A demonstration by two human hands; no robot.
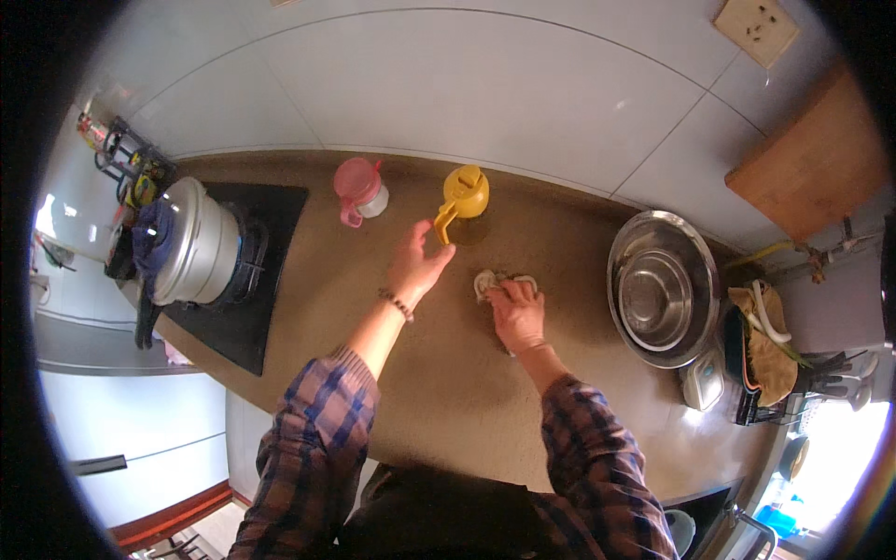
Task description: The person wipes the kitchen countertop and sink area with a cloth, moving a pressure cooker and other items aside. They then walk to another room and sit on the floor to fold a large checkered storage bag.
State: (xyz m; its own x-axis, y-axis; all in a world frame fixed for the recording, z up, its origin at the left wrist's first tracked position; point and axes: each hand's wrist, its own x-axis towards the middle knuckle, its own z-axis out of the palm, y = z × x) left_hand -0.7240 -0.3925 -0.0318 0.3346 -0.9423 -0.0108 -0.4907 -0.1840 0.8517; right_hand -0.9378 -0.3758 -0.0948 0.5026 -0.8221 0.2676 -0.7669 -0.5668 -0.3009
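Observation:
My right hand [519,313] presses down on a crumpled whitish cloth [488,283] on the brown countertop [434,392]. My left hand [418,262] is beside the handle of a yellow-lidded pitcher [467,192], thumb and fingers apart around the handle's lower end; whether they touch it is hard to tell. The pitcher stands near the wall. To its left is a white container with a pink lid and handle [358,180].
A metal pressure cooker [203,245] sits on the black gas hob [280,280] at left. Nested steel basins [707,308] stand at right, near a lidded box [703,381] and a dish rack [759,413]. A wooden cutting board [812,154] leans at the wall. A sink [707,507] lies lower right.

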